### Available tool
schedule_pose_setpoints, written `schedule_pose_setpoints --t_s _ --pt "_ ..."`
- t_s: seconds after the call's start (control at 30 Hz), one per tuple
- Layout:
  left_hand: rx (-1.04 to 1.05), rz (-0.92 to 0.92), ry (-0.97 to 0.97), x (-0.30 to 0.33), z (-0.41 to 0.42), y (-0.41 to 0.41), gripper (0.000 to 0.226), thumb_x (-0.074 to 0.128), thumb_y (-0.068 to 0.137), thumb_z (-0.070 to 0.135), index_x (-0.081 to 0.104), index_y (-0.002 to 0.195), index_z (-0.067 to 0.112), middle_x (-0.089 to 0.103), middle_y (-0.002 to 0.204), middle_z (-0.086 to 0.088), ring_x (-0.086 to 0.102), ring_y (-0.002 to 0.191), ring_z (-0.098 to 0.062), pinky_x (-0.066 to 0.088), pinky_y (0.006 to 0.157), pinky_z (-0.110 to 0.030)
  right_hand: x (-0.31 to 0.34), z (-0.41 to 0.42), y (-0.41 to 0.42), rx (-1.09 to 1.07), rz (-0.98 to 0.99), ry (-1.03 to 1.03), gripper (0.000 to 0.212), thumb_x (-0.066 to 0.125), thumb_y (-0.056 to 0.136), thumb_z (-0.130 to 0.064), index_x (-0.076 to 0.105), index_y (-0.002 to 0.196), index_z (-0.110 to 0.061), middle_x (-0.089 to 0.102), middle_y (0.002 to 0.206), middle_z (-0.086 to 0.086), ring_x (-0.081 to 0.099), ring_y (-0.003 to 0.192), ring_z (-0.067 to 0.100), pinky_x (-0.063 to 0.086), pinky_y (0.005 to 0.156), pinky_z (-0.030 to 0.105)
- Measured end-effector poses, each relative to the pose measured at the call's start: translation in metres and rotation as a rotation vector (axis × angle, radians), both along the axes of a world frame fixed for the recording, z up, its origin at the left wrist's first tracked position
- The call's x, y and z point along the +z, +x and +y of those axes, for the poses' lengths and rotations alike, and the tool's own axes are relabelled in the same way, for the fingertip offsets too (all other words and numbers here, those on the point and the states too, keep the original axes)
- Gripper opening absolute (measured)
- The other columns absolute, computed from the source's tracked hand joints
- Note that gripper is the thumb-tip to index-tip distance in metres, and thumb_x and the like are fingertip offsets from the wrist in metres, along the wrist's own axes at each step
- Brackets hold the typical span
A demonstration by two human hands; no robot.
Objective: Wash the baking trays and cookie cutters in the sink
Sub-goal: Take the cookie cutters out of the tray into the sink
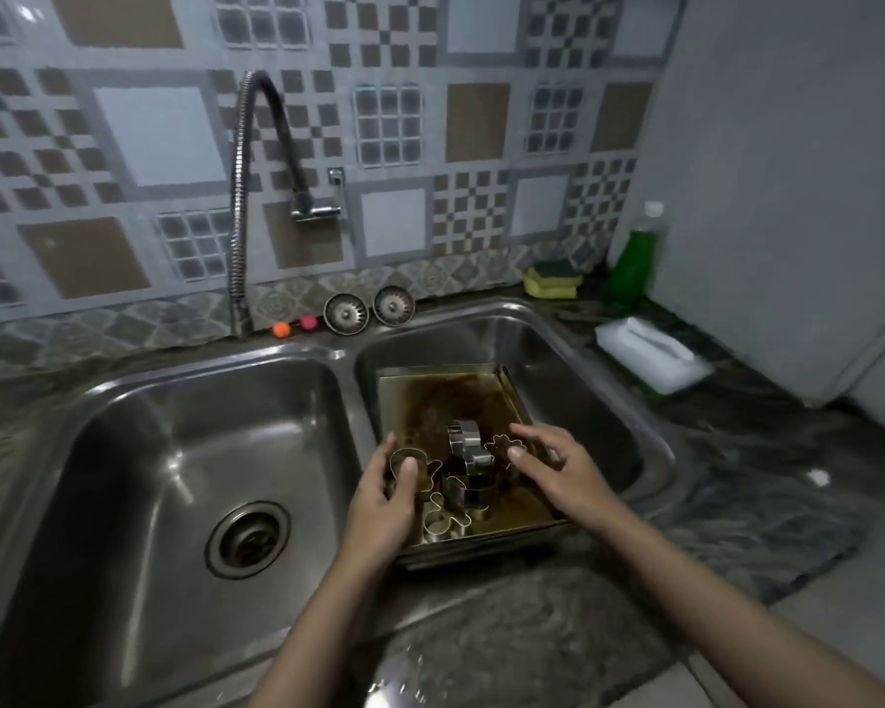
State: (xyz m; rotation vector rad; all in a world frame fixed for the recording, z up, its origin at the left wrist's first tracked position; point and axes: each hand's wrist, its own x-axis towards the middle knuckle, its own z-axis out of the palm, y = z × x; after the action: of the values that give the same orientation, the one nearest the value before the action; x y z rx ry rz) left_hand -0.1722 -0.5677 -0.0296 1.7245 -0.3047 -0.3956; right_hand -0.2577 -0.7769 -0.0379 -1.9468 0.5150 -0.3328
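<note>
Head cam: left hand (pixel 381 495) pinches a cookie cutter (pixel 411 465) over the greasy baking tray (pixel 430 396). Right hand (pixel 558 470) hovers, fingers spread loose.

A square metal baking tray (pixel 461 396), its floor stained dark brown, lies tilted in the right basin of the steel sink (pixel 583 360), near edge raised on the rim; a second tray seems stacked beneath it. Several shiny cookie cutters (pixel 468 467) lie clustered on its lower half.
</note>
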Motion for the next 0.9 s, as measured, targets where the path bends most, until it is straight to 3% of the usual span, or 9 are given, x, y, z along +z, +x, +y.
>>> schedule_pose_setpoints --t_s 0.23,0.4,0.57,0.7,0.8,0.9 --pt "-0.014 -0.02 0.077 -0.024 -0.073 0.051 0.053 0.047 0.096 0.033 0.03 0.146 0.026 0.04 0.147 0.002 0.04 0.128 -0.007 0.033 0.103 -0.022 -0.035 -0.074 0.054 0.008 0.102 0.079 0.051 0.066 0.086 -0.037 0.048 0.133 -0.029 0.036 0.134 -0.008 0.04 0.131 0.017 0.04 0.108 0.043" --pt "-0.016 0.049 0.148 -0.049 -0.104 0.078 0.054 0.047 0.096 0.032 0.028 0.146 0.027 0.045 0.144 -0.003 0.045 0.129 -0.016 0.038 0.109 -0.036 -0.063 -0.1 0.078 0.031 0.173 0.094 0.059 0.066 0.085 -0.039 0.042 0.138 -0.03 0.037 0.136 -0.006 0.043 0.128 0.019 0.044 0.103 0.046" --pt "0.009 0.096 0.212 -0.074 -0.122 0.089 0.054 0.048 0.097 0.026 0.027 0.147 0.023 0.043 0.144 -0.004 0.043 0.13 -0.017 0.04 0.104 -0.033 -0.086 -0.117 0.103 0.087 0.206 0.047 0.058 0.065 0.088 -0.029 0.042 0.14 -0.019 0.041 0.131 -0.002 0.042 0.121 0.012 0.04 0.101 0.031" --pt "0.089 0.183 0.244 -0.096 -0.134 0.094 0.052 0.047 0.097 0.024 0.027 0.146 0.024 0.042 0.143 -0.008 0.043 0.129 -0.022 0.041 0.105 -0.039 -0.111 -0.125 0.119 0.164 0.255 0.05 0.06 0.065 0.086 -0.038 0.042 0.139 -0.023 0.046 0.138 0.0 0.045 0.127 0.019 0.044 0.103 0.044" --pt "0.145 0.246 0.237 -0.115 -0.141 0.097 0.052 0.046 0.098 0.021 0.026 0.146 0.021 0.042 0.142 -0.009 0.042 0.124 -0.017 0.039 0.099 -0.03 -0.129 -0.129 0.131 0.204 0.289 0.035 0.058 0.064 0.087 -0.038 0.043 0.139 -0.02 0.046 0.141 0.003 0.043 0.13 0.021 0.04 0.104 0.036" --pt "0.167 0.274 0.211 -0.129 -0.146 0.1 0.05 0.046 0.098 0.017 0.025 0.143 0.023 0.04 0.142 -0.007 0.04 0.125 -0.014 0.036 0.103 -0.03 -0.142 -0.132 0.141 0.219 0.283 0.007 0.056 0.061 0.09 -0.034 0.042 0.14 -0.017 0.041 0.145 0.006 0.038 0.133 0.022 0.034 0.102 0.03"
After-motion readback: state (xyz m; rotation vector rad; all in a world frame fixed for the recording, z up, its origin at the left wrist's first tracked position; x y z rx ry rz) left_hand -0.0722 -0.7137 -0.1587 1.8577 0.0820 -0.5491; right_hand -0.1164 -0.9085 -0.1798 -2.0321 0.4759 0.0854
